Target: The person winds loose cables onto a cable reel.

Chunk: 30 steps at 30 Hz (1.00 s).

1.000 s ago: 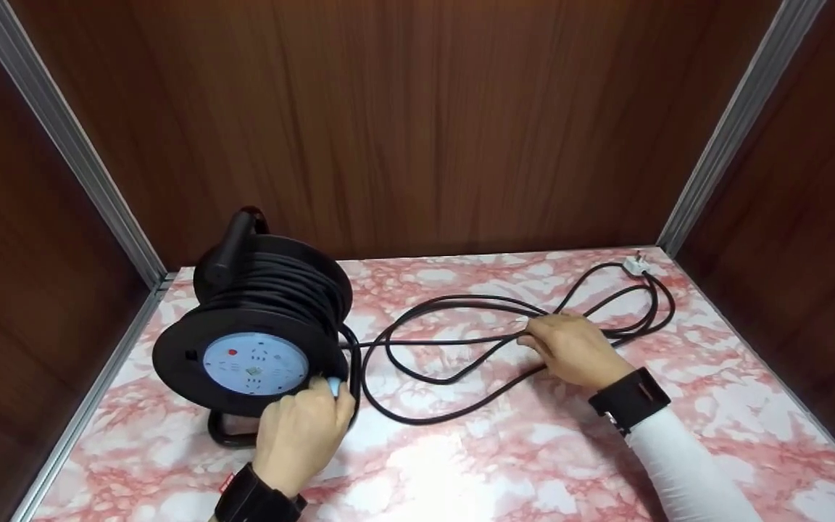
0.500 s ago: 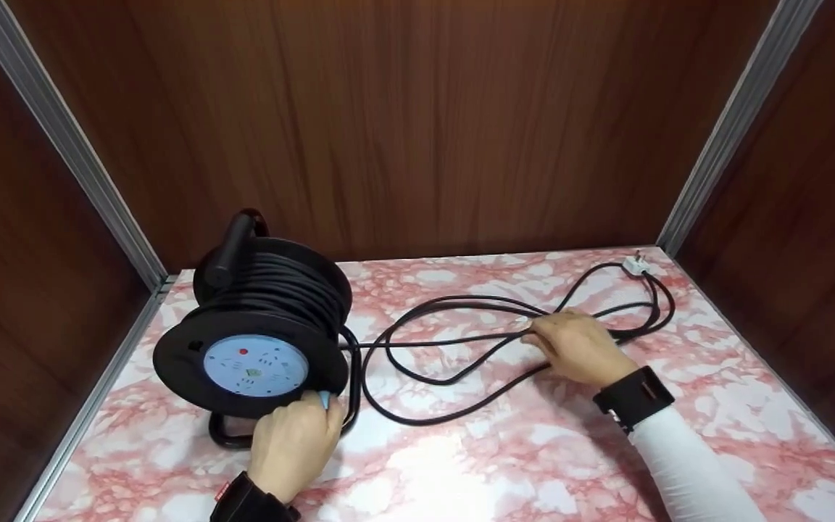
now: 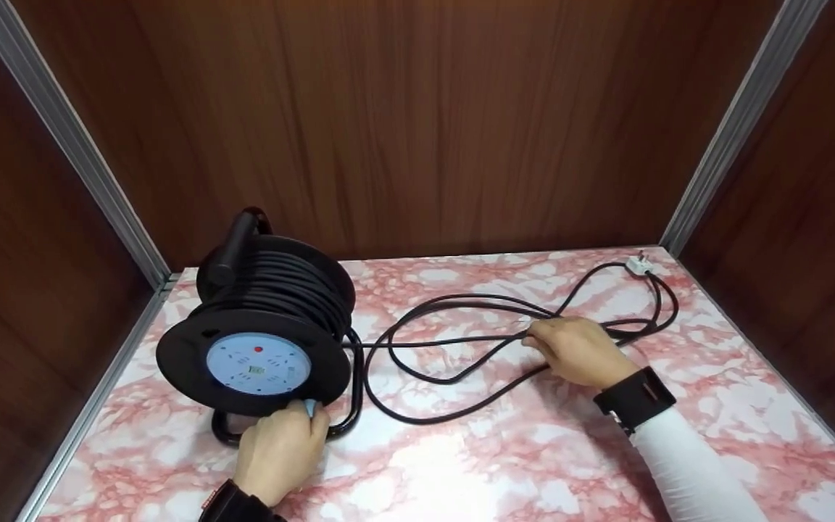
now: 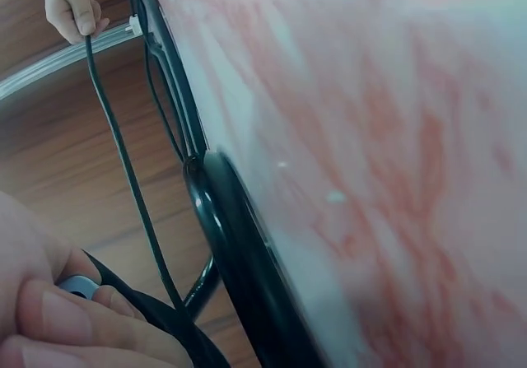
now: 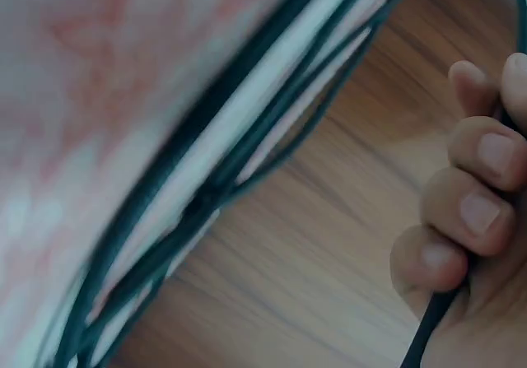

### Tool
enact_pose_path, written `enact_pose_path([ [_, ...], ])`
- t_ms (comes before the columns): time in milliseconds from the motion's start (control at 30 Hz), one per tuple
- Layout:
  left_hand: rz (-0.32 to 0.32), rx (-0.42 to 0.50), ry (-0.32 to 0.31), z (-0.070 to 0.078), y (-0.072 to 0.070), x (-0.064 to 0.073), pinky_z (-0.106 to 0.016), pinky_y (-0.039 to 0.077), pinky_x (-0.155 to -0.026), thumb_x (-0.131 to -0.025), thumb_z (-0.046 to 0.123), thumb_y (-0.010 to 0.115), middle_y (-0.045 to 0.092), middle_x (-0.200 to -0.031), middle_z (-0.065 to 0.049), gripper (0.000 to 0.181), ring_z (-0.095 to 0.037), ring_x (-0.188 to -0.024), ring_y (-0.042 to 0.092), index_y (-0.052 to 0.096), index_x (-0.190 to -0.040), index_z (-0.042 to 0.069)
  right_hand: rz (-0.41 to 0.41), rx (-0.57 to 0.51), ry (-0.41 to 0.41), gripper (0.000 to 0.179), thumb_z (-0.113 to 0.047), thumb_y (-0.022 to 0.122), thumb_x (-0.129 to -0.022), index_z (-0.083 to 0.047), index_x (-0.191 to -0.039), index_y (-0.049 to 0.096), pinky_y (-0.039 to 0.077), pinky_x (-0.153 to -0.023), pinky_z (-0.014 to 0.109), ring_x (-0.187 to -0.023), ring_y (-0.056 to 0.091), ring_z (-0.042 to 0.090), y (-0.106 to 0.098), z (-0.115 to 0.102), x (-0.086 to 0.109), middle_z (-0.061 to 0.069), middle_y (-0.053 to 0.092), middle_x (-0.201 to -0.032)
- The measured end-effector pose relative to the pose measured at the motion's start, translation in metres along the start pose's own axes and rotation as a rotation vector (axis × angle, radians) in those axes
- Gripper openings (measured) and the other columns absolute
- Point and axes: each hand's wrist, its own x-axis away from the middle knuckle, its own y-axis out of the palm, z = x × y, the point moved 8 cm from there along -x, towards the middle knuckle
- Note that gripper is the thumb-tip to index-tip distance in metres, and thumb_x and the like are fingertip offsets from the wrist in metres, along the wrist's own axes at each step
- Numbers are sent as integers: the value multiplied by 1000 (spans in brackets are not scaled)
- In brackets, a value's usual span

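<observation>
A black cable reel point(image 3: 189, 362) with a pale blue socket panel point(image 3: 258, 362) and a red button stands at the left of the table. My left hand point(image 3: 283, 449) grips the small light blue crank knob point(image 3: 310, 407) at the reel's front lower rim; in the left wrist view the fingers point(image 4: 90, 323) curl round it. Farther right, my right hand point(image 3: 580, 351) holds the black cable point(image 3: 454, 342), which runs straight from the reel to it. In the right wrist view the curled fingers point(image 5: 469, 211) close round the cable, which passes through the palm.
Loose cable loops point(image 3: 425, 420) lie across the middle and right of the marbled red and white table point(image 3: 417, 478). A white plug point(image 3: 638, 264) rests at the far right corner. Brown wood-grain panels point(image 3: 417, 130) enclose the back and both sides. The reel has a black tube stand point(image 3: 354, 406).
My left hand has moved the knob down and left along the rim, and the panel has turned clockwise. The right hand stays nearly in place; one cable loop near the plug has shifted slightly.
</observation>
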Motion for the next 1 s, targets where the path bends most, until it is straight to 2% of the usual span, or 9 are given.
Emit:
enact_pose_path([
  [100, -32, 12, -30, -6, 1, 1, -59, 50, -49, -107, 31, 54, 64, -66, -13, 41, -41, -61, 69, 56, -72, 11, 41, 19, 51, 17, -24, 75, -100, -17, -89, 63, 51, -55, 46, -59, 64, 21, -7, 11, 4, -7, 59, -69],
  [167, -40, 11, -40, -10, 1, 2, -59, 50, -50, -107, 30, 54, 63, -66, -12, 40, -41, -61, 68, 56, -71, 11, 35, 33, 103, 19, -24, 76, -99, -18, -87, 62, 49, -53, 46, -57, 62, 21, -8, 19, 7, -8, 57, -67],
  [233, -43, 7, -42, -13, 1, 2, -59, 50, -51, -107, 29, 55, 63, -66, -11, 40, -41, -61, 68, 57, -71, 10, -10, 36, 142, 24, -28, 75, -100, -19, -83, 60, 47, -51, 46, -54, 59, 20, -5, 24, 9, -9, 53, -64],
  [367, -46, 0, -52, -18, -1, 3, -60, 51, -53, -107, 29, 54, 64, -67, -13, 40, -42, -63, 68, 57, -72, 9, -149, -8, 177, 33, -37, 68, -104, -22, -79, 53, 46, -52, 44, -53, 52, 14, 7, 28, 13, -12, 42, -60],
  [433, -46, -3, -61, -21, -2, 3, -61, 51, -54, -107, 29, 54, 65, -67, -14, 41, -43, -63, 69, 58, -72, 9, -177, -28, 202, 34, -39, 65, -106, -23, -79, 51, 47, -54, 44, -55, 51, 14, 9, 32, 14, -12, 41, -61],
  [600, -42, -12, -61, -27, -4, 4, -61, 51, -53, -106, 28, 56, 64, -65, -13, 41, -42, -61, 68, 58, -70, 8, -110, -5, 261, 30, -37, 67, -105, -24, -81, 53, 47, -57, 47, -57, 55, 17, -1, 42, 17, -11, 44, -62],
  [667, -46, -14, -63, -29, -5, 4, -60, 51, -53, -106, 28, 56, 64, -65, -13, 41, -41, -61, 68, 59, -70, 8, -122, -6, 272, 30, -38, 67, -105, -24, -82, 53, 46, -57, 47, -57, 56, 17, -1, 43, 16, -11, 44, -62],
  [900, -76, -11, -92, -38, -5, 4, -62, 51, -58, -107, 32, 53, 67, -71, -15, 41, -44, -67, 70, 62, -75, 8, -368, -144, 330, 32, -42, 61, -108, -26, -81, 55, 47, -68, 43, -65, 52, 12, 17, 38, 20, -10, 47, -66],
  [1000, -97, 1, -108, -43, -6, 6, -63, 51, -60, -108, 32, 52, 68, -74, -16, 41, -45, -70, 71, 62, -77, 8, -394, -193, 333, 31, -42, 60, -108, -27, -81, 57, 45, -70, 41, -68, 52, 12, 18, 34, 19, -11, 48, -67],
])
